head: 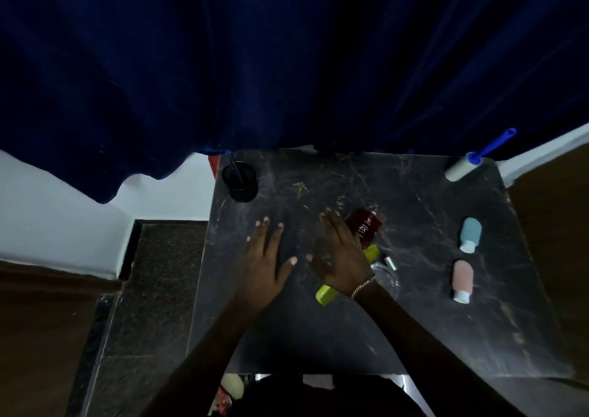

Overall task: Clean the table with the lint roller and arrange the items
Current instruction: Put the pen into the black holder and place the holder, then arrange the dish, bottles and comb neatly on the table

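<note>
Both my hands lay spread, palms down, over the middle of the dark marbled stone tabletop (414,321). My left hand (264,263) had its fingers (262,225) splayed wide and flat, gripping nothing. My right hand (339,257), a metal chain bracelet (363,286) at its wrist, was likewise open with its fingers (330,217) stretched forward; it hovered above, or rested against, several items without closing on any, and I could not tell whether it touched them.

Just right of my right fingers lay a dark red cylindrical container with white lettering (365,225), on its side. A yellow-green plastic comb (326,294) ran under my right wrist, its far end showing just beyond the palm. A clear glass vessel (387,278) and a small pale stick-like object (390,263) sat beside that wrist; their nature was unclear. Well to the right of both hands lay a pale blue squeeze bottle with a white cap (470,233) and a pink squeeze bottle with a white cap (462,281). Beyond my left fingers stood a black mesh pen cup (239,180).

The white lint roller with a blue handle (468,164) lay untouched at the far right corner, far from my right fingers. Dust and streaks marked the tabletop ahead of both hands.

Judged step: the opening, before any rolling. The next move would call for reaching far right to grasp the blue handle, or first shifting the clustered items aside.
</note>
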Tool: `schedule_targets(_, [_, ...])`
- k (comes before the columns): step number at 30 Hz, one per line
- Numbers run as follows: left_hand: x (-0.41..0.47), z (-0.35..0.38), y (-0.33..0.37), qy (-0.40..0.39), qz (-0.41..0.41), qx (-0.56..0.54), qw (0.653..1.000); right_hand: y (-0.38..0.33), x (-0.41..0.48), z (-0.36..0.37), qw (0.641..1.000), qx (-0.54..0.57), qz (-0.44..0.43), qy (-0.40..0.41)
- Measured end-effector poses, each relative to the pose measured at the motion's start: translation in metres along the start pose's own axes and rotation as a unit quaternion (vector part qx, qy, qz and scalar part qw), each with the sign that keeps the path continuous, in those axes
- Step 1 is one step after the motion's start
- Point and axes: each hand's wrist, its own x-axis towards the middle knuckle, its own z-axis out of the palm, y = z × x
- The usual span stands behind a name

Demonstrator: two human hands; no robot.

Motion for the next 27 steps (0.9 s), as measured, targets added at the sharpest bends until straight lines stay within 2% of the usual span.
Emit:
schedule_targets(7, [-0.015, 0.047, 0.078, -0.023, 0.098, 0.039, 0.994, 0.056, -0.07, -0.017, 0.998, -0.027, 0.054, 0.019])
schedule_targets(13, [-0.029, 0.08, 0.144, -0.067, 0.096, 0.056, 0.992, 0.108, -0.114, -0.028, 0.992, 0.013, 0.126, 0.016])
schedule_targets(17, [-0.03, 0.096, 0.18, -0.108, -0.016, 0.009, 0.994, 0.132, -0.122, -0.035, 0.966, 0.103, 0.239, 0.003])
schedule_targets(20, [-0.025, 0.104, 0.2, -0.122, -0.128, -0.033, 0.984, 0.146, -0.113, -0.038, 0.939, 0.109, 0.321, -0.065])
schedule_targets(23, [-0.017, 0.112, 0.216, -0.108, -0.228, -0.058, 0.966, 0.156, -0.104, -0.04, 0.919, 0.148, 0.35, -0.108])
schedule_targets(27, [-0.011, 0.123, 0.23, -0.072, -0.315, -0.099, 0.941, 0.163, -0.1, -0.036, 0.89, 0.244, 0.36, -0.139])
